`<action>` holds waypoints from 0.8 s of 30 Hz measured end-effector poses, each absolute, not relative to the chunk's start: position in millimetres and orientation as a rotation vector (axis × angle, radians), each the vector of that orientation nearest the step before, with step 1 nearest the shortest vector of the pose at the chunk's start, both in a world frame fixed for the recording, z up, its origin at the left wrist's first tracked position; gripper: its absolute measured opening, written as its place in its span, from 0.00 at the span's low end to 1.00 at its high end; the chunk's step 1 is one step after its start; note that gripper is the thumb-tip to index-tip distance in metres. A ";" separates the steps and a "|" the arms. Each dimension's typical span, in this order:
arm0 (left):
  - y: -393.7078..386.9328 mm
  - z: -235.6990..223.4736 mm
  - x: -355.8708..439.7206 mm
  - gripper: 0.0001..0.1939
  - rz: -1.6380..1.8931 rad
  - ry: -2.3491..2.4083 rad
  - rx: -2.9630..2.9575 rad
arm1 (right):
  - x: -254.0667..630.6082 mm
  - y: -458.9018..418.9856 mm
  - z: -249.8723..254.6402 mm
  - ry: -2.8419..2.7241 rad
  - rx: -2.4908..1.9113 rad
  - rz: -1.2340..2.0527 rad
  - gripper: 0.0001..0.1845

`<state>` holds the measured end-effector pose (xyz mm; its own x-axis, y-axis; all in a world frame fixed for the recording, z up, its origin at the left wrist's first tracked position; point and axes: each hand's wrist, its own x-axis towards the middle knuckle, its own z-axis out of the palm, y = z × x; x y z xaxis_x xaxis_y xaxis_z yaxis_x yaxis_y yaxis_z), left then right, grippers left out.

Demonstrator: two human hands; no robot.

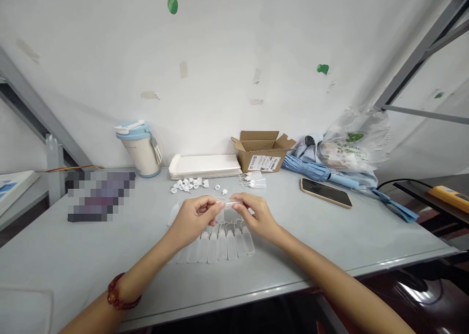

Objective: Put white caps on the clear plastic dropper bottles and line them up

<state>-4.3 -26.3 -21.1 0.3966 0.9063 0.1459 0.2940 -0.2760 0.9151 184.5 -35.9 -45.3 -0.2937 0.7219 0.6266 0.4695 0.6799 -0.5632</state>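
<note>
Both hands meet above the middle of the table over a small translucent plastic bottle (231, 203) held sideways. My right hand (258, 215) pinches its right part between thumb and fingers. At the other end, the thumb and forefinger of my left hand (196, 217) are closed on it; detail there is too small to make out. Below the hands lies a row of several flat translucent bottles (222, 246) with thin white cords at their tops. Behind the hands are several loose white caps (189, 183), and a few corded bottles (257, 182) lie to their right.
Along the wall stand a cream tumbler (141, 150) with a blue lid, a stack of white trays (205, 165) and an open cardboard box (262, 153). A phone (325, 193), a folded blue umbrella (311, 170) and a plastic bag (351, 143) lie right. A blurred-out object (100, 197) lies left.
</note>
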 end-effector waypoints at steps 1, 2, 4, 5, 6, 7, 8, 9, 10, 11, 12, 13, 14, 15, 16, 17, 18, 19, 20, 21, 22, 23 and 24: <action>-25.1 -21.2 -4.4 0.19 0.877 1.031 1.779 | 184.4 -35.4 -46.5 -1.953 -0.908 0.290 0.13; -24.0 -21.5 -4.4 0.21 0.868 1.015 1.771 | 184.5 -34.7 -48.0 -1.961 -0.889 0.237 0.12; -22.5 -21.9 -4.1 0.24 0.831 0.995 1.735 | 185.0 -33.2 -50.9 -1.978 -0.840 0.132 0.10; -22.2 -22.0 -3.7 0.25 0.801 0.996 1.702 | 185.3 -32.6 -52.2 -1.985 -0.816 0.091 0.10; -22.3 -21.9 -3.3 0.24 0.769 0.998 1.667 | 185.5 -32.0 -53.3 -1.991 -0.797 0.060 0.10; -22.7 -21.8 -2.9 0.24 0.742 1.003 1.635 | 185.7 -31.5 -54.2 -1.995 -0.785 0.038 0.10; -23.2 -21.7 -2.6 0.24 0.728 1.009 1.610 | 185.7 -31.3 -54.7 -1.998 -0.778 0.022 0.11; -23.9 -21.6 -2.3 0.24 0.727 1.013 1.596 | 185.6 -31.2 -55.1 -1.998 -0.774 0.009 0.11; -24.6 -21.7 -2.0 0.24 0.738 1.016 1.592 | 185.4 -31.2 -55.3 -1.999 -0.774 -0.001 0.11; -25.3 -21.9 -1.8 0.25 0.754 1.019 1.597 | 185.1 -31.4 -55.4 -2.001 -0.773 -0.010 0.11; -25.9 -22.1 -1.7 0.24 0.769 1.020 1.604 | 184.8 -31.7 -55.3 -2.003 -0.773 -0.017 0.11; -26.5 -22.3 -1.6 0.24 0.783 1.022 1.614 | 184.4 -32.1 -55.2 -2.006 -0.775 -0.021 0.11; -27.1 -22.5 -1.6 0.24 0.797 1.024 1.629 | 184.1 -32.6 -55.0 -2.010 -0.783 -0.020 0.11; -27.7 -22.5 -1.5 0.24 0.809 1.025 1.650 | 183.9 -33.1 -54.6 -2.014 -0.796 -0.012 0.12; -28.3 -22.4 -1.4 0.24 0.817 1.022 1.680 | 183.9 -33.7 -54.1 -2.017 -0.815 0.003 0.12; -28.9 -22.2 -1.3 0.23 0.825 1.018 1.718 | 183.9 -34.2 -53.4 -2.017 -0.838 0.023 0.12; -29.5 -22.0 -1.1 0.23 0.830 1.010 1.758 | 184.1 -34.7 -52.5 -2.014 -0.861 0.046 0.12; -30.0 -21.8 -0.8 0.23 0.831 1.005 1.797 | 184.4 -35.2 -51.5 -2.009 -0.881 0.072 0.13; -30.6 -21.8 -0.5 0.22 0.827 1.002 1.831 | 184.7 -35.5 -50.5 -2.003 -0.897 0.099 0.13; -31.1 -21.9 -0.2 0.21 0.823 1.003 1.857 | 185.0 -35.9 -49.4 -1.995 -0.910 0.129 0.14; -31.5 -22.3 0.1 0.20 0.820 1.005 1.879 | 185.1 -36.1 -48.3 -1.986 -0.924 0.163 0.14; -31.8 -22.9 0.2 0.19 0.819 1.007 1.902 | 185.1 -36.3 -47.3 -1.975 -0.938 0.204 0.14; -31.9 -23.8 0.2 0.19 0.820 1.008 1.931 | 184.9 -36.4 -46.4 -1.963 -0.954 0.251 0.15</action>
<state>0.2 -31.9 -23.8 0.4745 0.8621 0.1778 0.3500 -0.3701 0.8605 184.9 -36.4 -46.4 -0.2871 0.7083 0.6449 0.5229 0.6800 -0.5140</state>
